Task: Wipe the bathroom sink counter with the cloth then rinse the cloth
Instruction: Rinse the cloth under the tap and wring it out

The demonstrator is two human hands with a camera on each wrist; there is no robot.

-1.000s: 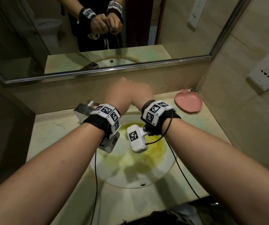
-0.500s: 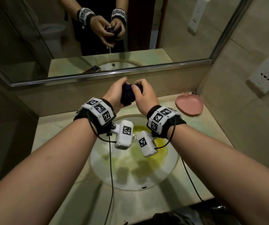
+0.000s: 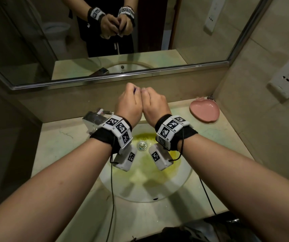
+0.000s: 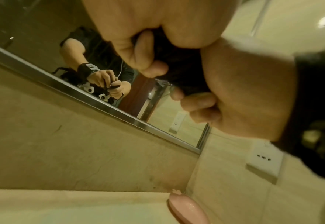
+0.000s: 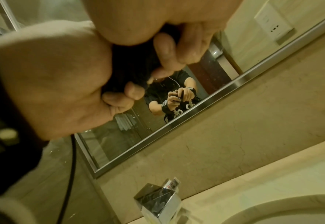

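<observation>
A dark cloth [image 4: 178,71] is bunched up between both hands, above the far edge of the sink basin [image 3: 178,182]. My left hand [image 3: 129,100] and right hand [image 3: 155,102] press knuckle to knuckle, fingers curled round the cloth. In the head view only a sliver of the cloth [image 3: 135,90] shows between the fists. The right wrist view shows the cloth [image 5: 136,65] as a dark wad under the curled fingers [image 5: 165,45]. The basin is white with a yellow-green stain around the drain [image 3: 142,145].
A chrome faucet [image 3: 95,119] stands at the basin's back left, just under my left wrist. A pink dish [image 3: 204,111] sits on the counter [image 3: 61,145] at the back right corner. A mirror [image 3: 201,32] runs along the wall, with a socket [image 3: 287,81] on the right wall.
The hands rose from beside the faucet toward the mirror. Half a second ago the cloth showed as a wad between them; now the fists have closed together and nearly hide it.
</observation>
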